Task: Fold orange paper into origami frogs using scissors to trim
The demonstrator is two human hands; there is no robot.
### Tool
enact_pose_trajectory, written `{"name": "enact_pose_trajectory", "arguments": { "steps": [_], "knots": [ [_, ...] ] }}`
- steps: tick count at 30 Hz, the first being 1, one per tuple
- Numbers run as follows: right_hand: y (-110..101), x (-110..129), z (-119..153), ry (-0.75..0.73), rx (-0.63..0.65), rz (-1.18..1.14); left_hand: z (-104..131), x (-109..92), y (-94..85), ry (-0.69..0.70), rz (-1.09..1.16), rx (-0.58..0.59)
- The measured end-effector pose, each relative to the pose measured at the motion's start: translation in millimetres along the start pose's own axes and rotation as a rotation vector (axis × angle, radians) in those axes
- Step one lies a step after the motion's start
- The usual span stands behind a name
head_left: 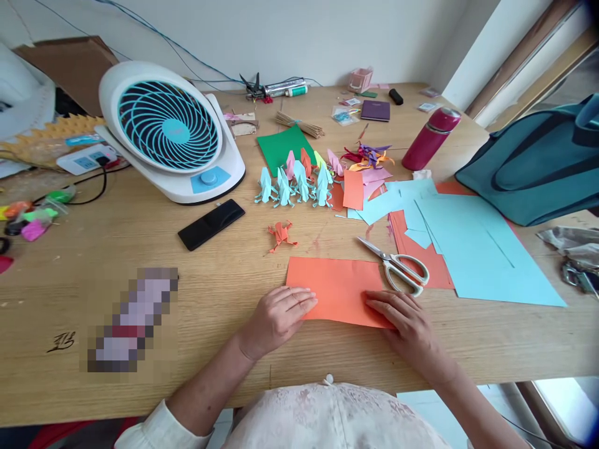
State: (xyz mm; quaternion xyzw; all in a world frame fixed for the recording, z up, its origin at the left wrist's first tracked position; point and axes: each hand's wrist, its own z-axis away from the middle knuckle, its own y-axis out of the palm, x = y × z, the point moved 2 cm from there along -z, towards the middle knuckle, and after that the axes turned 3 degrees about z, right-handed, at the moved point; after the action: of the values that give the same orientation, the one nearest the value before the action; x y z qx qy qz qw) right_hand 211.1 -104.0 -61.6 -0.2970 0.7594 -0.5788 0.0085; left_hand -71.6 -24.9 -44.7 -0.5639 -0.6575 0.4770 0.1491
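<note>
Judged step: orange sheet (339,287) being squared or smoothed, lying near middle of surface's (224,380) near edge. Left hand (279,317): fingers close together over sheet's left end. Right hand (412,324): fingers bent slightly over right end. Thumbs unclear; cannot tell whether either pinches paper. Scissors (387,257) just beside sheet's far right corner. Next move seems to call for even control of both ends, edges aligned.
</note>
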Motion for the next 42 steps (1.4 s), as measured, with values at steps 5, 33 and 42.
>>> {"name": "enact_pose_trajectory", "arguments": {
  "steps": [5,33,42],
  "knots": [
    [-2.6,-3.8,0.5,0.111,-0.063,-0.120,0.9,-0.9,-4.7,-0.016,0.071,-0.009],
    [1.5,21.5,-0.8,-0.001,-0.008,-0.177,18.1,-38.1,-13.2,-0.228,-0.175,0.296],
    [2.4,29.7,6.7,0.113,-0.026,-0.168,-0.5,-58.0,2.2,-0.200,0.006,0.258]
  ]
}}
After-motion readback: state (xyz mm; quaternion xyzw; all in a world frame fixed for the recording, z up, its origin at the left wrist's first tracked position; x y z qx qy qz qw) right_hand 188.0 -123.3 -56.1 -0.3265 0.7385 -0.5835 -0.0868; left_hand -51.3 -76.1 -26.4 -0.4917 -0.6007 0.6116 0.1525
